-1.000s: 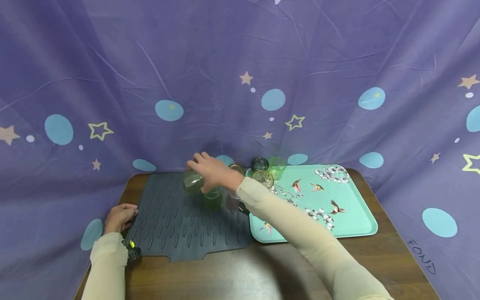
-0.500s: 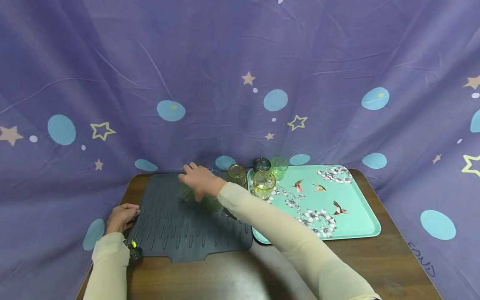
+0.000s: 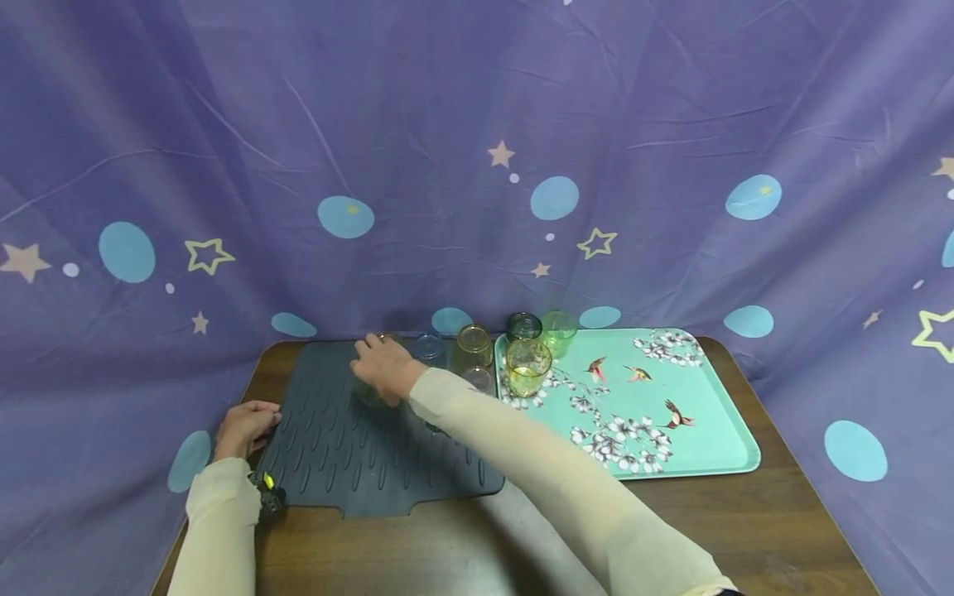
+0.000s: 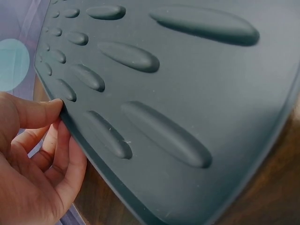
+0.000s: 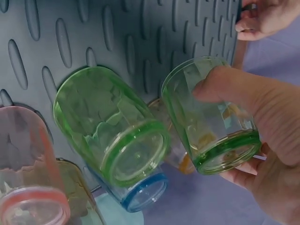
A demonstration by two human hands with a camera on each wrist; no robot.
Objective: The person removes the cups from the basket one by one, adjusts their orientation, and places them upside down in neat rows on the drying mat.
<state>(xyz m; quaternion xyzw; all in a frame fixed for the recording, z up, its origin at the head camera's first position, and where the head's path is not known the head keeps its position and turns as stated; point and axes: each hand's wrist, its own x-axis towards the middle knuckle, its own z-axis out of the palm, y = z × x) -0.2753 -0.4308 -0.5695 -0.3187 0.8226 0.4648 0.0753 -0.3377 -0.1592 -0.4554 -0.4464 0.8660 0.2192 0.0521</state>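
My right hand (image 3: 386, 368) grips a green-tinted glass (image 5: 208, 122) upside down, its rim at the dark grey drying mat (image 3: 328, 463); whether the rim touches is hard to tell. Beside it in the right wrist view stand an upturned brighter green glass (image 5: 93, 112), a pink one (image 5: 28, 159) and a blue-based one (image 5: 146, 191). The arm hides the brighter green glass in the head view. At the mat's left edge my left hand (image 3: 246, 428) pinches the rim, thumb (image 4: 44, 112) on top and fingers curled at the side.
A mint tray (image 3: 701, 430) with birds and blossoms lies right of the mat, bearing a yellow glass (image 3: 527, 368), a dark glass (image 3: 523, 325) and a light green glass (image 3: 558, 333). An amber glass (image 3: 474, 343) stands at the mat's back right. A purple curtain (image 3: 417, 124) hangs behind.
My right hand has moved left and down with the green-tinted glass, from above the mat to its surface or just over it. The left hand has stayed at the mat's edge.
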